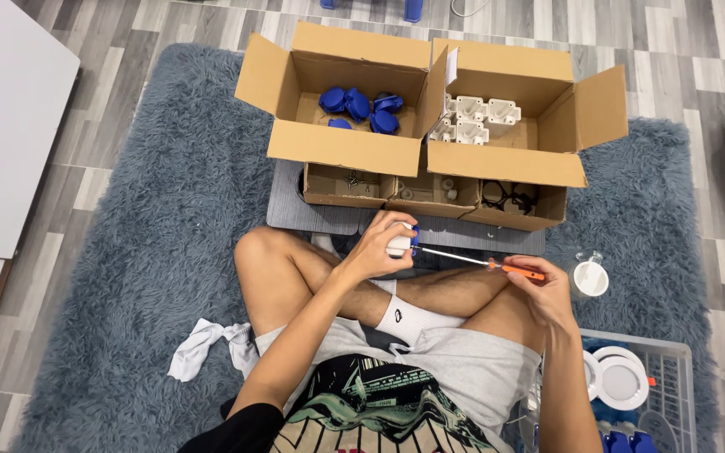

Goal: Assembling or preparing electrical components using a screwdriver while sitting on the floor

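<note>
Grey shaggy rug [153, 252] over wood-pattern floor carries everything, and the person sits cross-legged on it. Above the knees, the left hand [379, 247] is closed around a small white and blue part [402, 242]; the right hand [539, 281] grips the orange handle of a screwdriver [480, 262], whose tip meets the part. Beyond stand two open cardboard boxes, one with blue caps [361, 107], one with white pieces [473, 117], so many parts seem still loose. A white basket [673, 377] at the right holds some finished-looking pieces.
</note>
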